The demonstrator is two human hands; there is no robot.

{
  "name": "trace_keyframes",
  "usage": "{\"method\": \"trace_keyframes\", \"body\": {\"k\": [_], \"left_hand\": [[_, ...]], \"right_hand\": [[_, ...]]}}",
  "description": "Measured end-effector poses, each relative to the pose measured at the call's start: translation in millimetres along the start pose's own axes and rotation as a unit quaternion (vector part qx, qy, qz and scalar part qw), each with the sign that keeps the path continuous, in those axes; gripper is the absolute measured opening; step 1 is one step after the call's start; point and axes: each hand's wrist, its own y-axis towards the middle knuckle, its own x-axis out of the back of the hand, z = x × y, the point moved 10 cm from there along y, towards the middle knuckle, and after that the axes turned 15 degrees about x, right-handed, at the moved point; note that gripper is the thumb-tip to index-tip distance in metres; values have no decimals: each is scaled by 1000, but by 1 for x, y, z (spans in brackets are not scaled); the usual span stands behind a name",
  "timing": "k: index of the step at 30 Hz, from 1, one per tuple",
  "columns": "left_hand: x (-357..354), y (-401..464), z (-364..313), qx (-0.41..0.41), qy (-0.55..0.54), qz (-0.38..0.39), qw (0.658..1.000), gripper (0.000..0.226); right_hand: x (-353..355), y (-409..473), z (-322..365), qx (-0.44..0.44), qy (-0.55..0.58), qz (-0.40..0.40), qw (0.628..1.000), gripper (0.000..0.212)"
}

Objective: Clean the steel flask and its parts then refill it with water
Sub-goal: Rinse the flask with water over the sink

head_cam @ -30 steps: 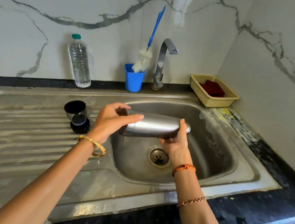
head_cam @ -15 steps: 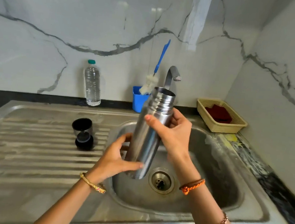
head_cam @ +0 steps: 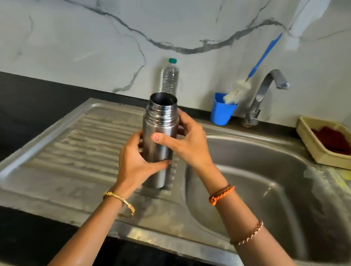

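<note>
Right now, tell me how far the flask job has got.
Done: the flask is uncapped, its threaded mouth open. In hand: the left hand and right hand both grip it upright on the ribbed drainboard. Left: refilling, since the tap runs no water; the bottle brush sits in its blue cup. Whether scrubbing is finished cannot be told.

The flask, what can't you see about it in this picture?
- Head view: the inside of the flask is dark past the rim, so water or dirt inside cannot be told.
- Its base: whether it stands on the draining board or hangs just above is unclear.
- Its back side is hidden behind the left hand and right hand.
- The cap and lid are not seen.
</note>
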Motion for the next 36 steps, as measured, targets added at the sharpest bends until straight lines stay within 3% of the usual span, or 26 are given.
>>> {"method": "trace_keyframes", "body": {"k": [3,11,25,30,33,36], "left_hand": [[32,17,17,17,10,-26,999,71],[75,80,41,57,5,-35,998,66],[72,106,54,58,0,23,998,79],[76,102,56,36,-27,26,999,84],[80,92,52,-1,-34,-2,999,89],[94,72,47,-44,-40,-110,992,87]], "right_hand": [[-39,13,-6,-13,-26,40,999,72],[-100,61,-28,-28,-29,39,998,59],[-113,72,-42,-15,-63,11,998,48],[-101,67,-42,-10,-73,36,997,53],[-71,66,-41,8,-115,10,993,50],[-22,68,-28,88,-225,-40,969,21]]}}
